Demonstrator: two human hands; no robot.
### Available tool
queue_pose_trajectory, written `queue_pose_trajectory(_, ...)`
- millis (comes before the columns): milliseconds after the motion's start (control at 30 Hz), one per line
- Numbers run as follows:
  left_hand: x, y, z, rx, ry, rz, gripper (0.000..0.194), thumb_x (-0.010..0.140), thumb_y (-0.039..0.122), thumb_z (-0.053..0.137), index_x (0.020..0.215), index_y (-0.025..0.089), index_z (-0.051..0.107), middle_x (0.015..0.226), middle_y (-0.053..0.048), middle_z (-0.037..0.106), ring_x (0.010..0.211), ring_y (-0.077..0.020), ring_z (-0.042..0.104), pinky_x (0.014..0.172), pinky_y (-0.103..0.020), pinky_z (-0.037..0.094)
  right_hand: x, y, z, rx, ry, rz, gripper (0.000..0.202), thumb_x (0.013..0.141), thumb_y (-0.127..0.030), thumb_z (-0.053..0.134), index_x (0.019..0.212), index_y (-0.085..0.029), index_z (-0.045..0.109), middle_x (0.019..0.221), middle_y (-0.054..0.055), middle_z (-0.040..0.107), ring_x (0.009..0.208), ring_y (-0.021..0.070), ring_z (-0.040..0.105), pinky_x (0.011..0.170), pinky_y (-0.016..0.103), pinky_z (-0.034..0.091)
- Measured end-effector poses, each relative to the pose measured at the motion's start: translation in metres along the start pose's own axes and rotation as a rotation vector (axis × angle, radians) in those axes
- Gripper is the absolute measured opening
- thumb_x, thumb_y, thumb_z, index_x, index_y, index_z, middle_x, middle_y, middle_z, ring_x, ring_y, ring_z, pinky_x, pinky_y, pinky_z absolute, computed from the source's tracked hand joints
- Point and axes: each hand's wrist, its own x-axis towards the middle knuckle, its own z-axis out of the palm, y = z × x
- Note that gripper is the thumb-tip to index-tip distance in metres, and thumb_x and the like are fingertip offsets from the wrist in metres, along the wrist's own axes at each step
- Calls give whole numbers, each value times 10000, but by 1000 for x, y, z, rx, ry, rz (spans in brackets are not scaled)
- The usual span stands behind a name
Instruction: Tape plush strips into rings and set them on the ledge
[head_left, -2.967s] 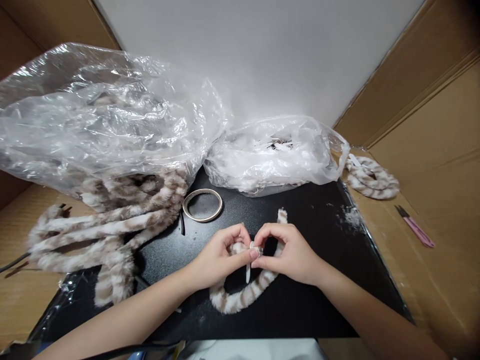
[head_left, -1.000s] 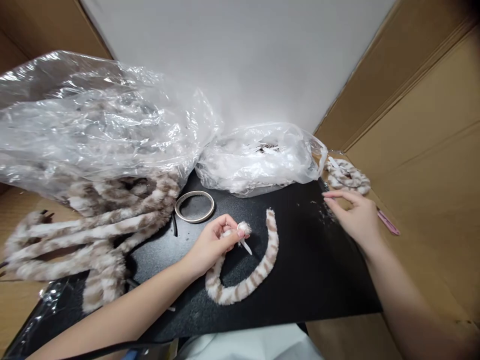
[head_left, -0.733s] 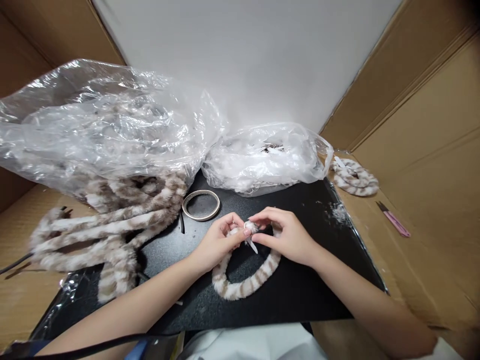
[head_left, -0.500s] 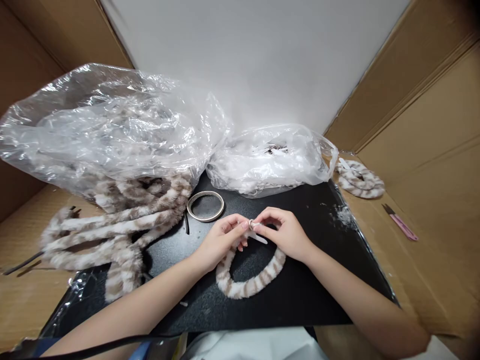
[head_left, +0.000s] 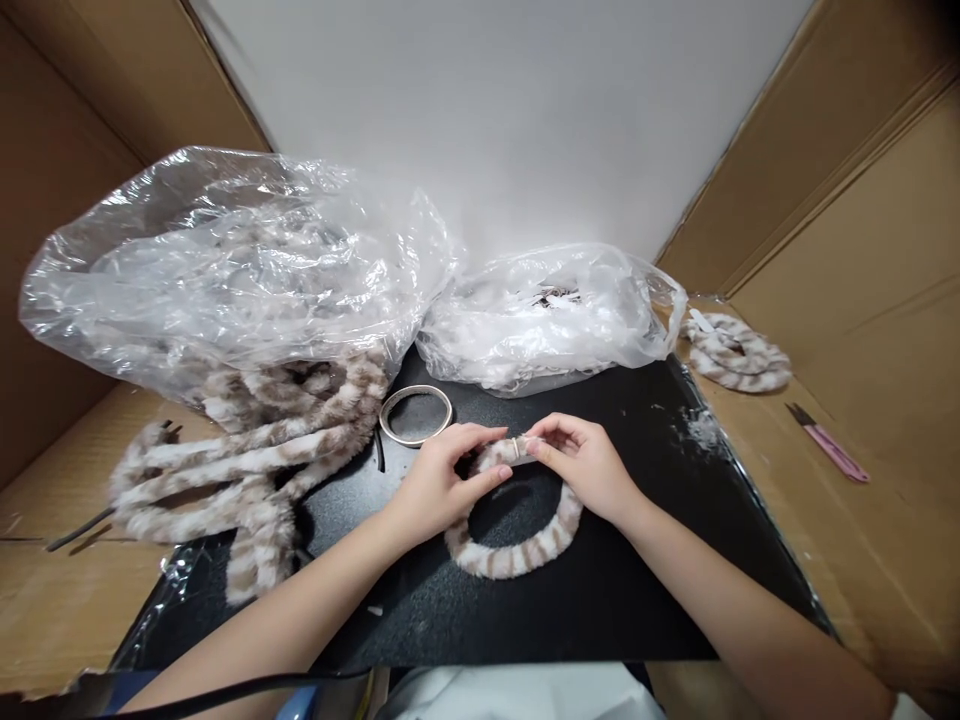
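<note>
A fluffy white-and-brown ring (head_left: 514,560) lies on the black tabletop, its top part raised between my hands. My left hand (head_left: 442,480) grips the ring at its upper left, thumb below and fingers above. At the upper right, my right hand (head_left: 589,468) pinches the ring with thumb and index finger. A thin pale band (head_left: 516,447) crosses the ring between my fingertips, and a whitish strip runs along it there.
Fluffy striped tubes (head_left: 262,450) spill from a large clear bag (head_left: 247,260) at left. Behind are a second bag (head_left: 547,320) and a tape roll (head_left: 384,412). Finished-looking coils (head_left: 739,355) and pink-handled snips (head_left: 829,445) lie right on cardboard (head_left: 885,560).
My left fingers have spread wider around the ring, and the band between my hands now shows more plainly. The whole view has shifted slightly, moving the surroundings rightward.
</note>
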Motion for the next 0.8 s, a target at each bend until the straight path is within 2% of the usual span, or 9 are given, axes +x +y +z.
queue_pose_trajectory(100,-1,-1,3,191,64,216,218,874,262,629,1048,185,734,955,-76,744,847,-189,633,795,-323,472,-1,2,2,4,-5,5,186,738,-341,719,794,-167,684,772,42,683,736,172,628,728,306,502)
queue_pose_trajectory(200,-1,-2,3,213,132,265,181,899,235,586,908,183,759,867,-63,750,774,-170,625,755,-303,471,-1,2,4,-10,-5,6,186,738,-343,717,785,-166,685,764,43,686,732,174,632,725,307,506)
queue_pose_trajectory(267,0,-2,0,145,172,161,188,895,258,592,863,171,756,830,-58,748,761,-168,636,726,-283,478,0,1,4,-15,1,5,181,737,-340,714,775,-166,684,760,43,687,732,174,636,726,307,509)
queue_pose_trajectory(367,5,-2,-8,-28,235,-68,227,875,331,614,848,154,753,800,-54,750,750,-174,663,686,-259,491,1,2,3,9,7,8,186,730,-349,717,766,-170,682,758,41,692,730,173,643,724,303,517)
queue_pose_trajectory(433,9,-2,-13,-120,246,-162,253,848,372,639,832,150,758,795,-56,754,769,-186,674,684,-254,496,1,3,2,37,6,9,197,725,-362,723,763,-173,680,758,39,694,730,172,646,725,301,523)
queue_pose_trajectory(533,12,3,-20,-208,184,-220,262,813,400,671,831,158,769,777,-51,754,767,-185,669,673,-243,496,2,8,3,54,3,-3,196,728,-361,725,768,-175,679,757,37,697,728,170,647,723,298,525)
queue_pose_trajectory(633,14,18,-24,-243,100,-227,257,795,406,689,795,161,767,750,-47,746,723,-169,654,662,-237,498,3,13,5,9,12,-49,153,760,-325,696,781,-175,681,765,38,699,730,169,644,713,295,516)
queue_pose_trajectory(733,23,45,-22,-201,-49,-144,292,822,418,664,753,150,758,792,-66,750,757,-187,663,681,-255,509,4,18,10,-89,27,-154,96,782,-271,671,773,-175,675,770,34,699,726,168,637,696,288,498)
queue_pose_trajectory(800,40,65,-13,-131,-198,-48,302,866,416,615,848,154,764,817,-69,752,774,-204,676,680,-270,516,5,20,14,-183,24,-216,73,790,-245,666,761,-179,659,755,23,689,702,165,620,667,281,481)
